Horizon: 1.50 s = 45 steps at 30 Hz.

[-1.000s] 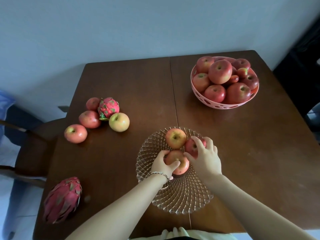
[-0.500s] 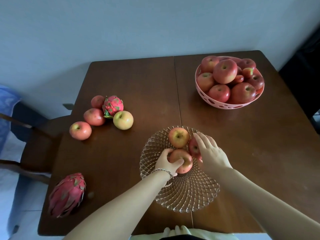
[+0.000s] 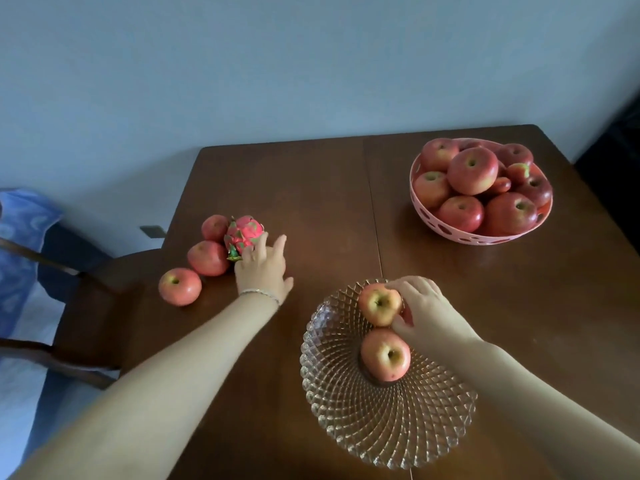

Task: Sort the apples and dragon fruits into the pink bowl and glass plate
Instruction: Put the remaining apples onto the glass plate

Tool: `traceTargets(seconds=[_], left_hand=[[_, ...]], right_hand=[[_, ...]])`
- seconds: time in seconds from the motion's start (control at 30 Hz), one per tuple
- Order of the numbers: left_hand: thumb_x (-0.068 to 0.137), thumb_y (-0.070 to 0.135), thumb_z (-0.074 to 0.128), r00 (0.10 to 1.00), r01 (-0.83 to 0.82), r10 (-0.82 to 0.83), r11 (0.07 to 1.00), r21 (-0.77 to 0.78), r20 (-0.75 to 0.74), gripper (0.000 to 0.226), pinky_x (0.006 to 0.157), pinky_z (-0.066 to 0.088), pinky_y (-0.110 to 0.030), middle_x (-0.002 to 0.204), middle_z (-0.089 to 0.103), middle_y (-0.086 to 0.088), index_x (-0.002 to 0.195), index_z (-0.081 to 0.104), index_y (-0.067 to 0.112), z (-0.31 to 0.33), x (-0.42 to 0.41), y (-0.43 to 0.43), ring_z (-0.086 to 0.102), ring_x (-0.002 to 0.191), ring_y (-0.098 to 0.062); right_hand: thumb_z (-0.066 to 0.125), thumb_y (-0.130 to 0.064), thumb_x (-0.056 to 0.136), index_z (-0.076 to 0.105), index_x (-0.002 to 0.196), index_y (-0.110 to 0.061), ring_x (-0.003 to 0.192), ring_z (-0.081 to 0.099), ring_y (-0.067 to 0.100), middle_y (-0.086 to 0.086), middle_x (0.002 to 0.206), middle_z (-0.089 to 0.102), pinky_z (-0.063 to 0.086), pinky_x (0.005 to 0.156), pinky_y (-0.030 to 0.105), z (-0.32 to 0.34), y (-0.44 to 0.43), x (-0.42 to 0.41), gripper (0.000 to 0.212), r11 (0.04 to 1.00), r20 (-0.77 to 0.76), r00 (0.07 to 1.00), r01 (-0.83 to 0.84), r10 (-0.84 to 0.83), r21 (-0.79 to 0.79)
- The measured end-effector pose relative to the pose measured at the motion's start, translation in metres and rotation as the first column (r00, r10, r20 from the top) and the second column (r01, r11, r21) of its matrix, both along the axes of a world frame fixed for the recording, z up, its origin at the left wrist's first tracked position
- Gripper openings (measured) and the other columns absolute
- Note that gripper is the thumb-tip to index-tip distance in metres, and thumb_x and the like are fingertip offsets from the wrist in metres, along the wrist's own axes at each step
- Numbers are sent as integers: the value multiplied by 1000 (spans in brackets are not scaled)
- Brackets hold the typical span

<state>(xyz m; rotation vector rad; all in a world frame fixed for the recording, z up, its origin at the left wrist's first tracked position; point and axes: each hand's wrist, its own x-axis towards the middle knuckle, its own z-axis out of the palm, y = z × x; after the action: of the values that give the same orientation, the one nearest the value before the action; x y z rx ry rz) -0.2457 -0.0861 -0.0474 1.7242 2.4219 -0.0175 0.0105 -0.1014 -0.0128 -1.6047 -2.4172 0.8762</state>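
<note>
On the brown table, the glass plate holds a near apple and a far apple. My right hand curls round a third, red apple on the plate, mostly hidden by its fingers, which also touch the far apple. My left hand reaches left with spread fingers beside the small dragon fruit; it covers the spot where a yellowish apple lay. The pink bowl at the back right is heaped with several apples.
Three loose apples lie at the left by the dragon fruit: one at the back, one in the middle, one nearest. A dark wooden chair stands beyond the table's left edge, with blue cloth behind it.
My left hand has let go of the near apple on the plate and moved left to the fruit group. My right hand stays at the plate. The view has shifted; the large dragon fruit is out of frame.
</note>
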Motion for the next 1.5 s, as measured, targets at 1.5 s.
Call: traceTargets(seconds=[1.5], left_hand=[[81, 32, 62, 626, -184, 370, 926, -331, 687, 45, 86, 56, -45, 115, 59, -11, 122, 43, 29, -25, 155, -85, 65, 98, -30]], right_hand=[[68, -50, 50, 46, 118, -22, 95, 60, 28, 10, 111, 56, 56, 79, 39, -80, -73, 74, 77, 986, 75, 996, 36, -49, 165]])
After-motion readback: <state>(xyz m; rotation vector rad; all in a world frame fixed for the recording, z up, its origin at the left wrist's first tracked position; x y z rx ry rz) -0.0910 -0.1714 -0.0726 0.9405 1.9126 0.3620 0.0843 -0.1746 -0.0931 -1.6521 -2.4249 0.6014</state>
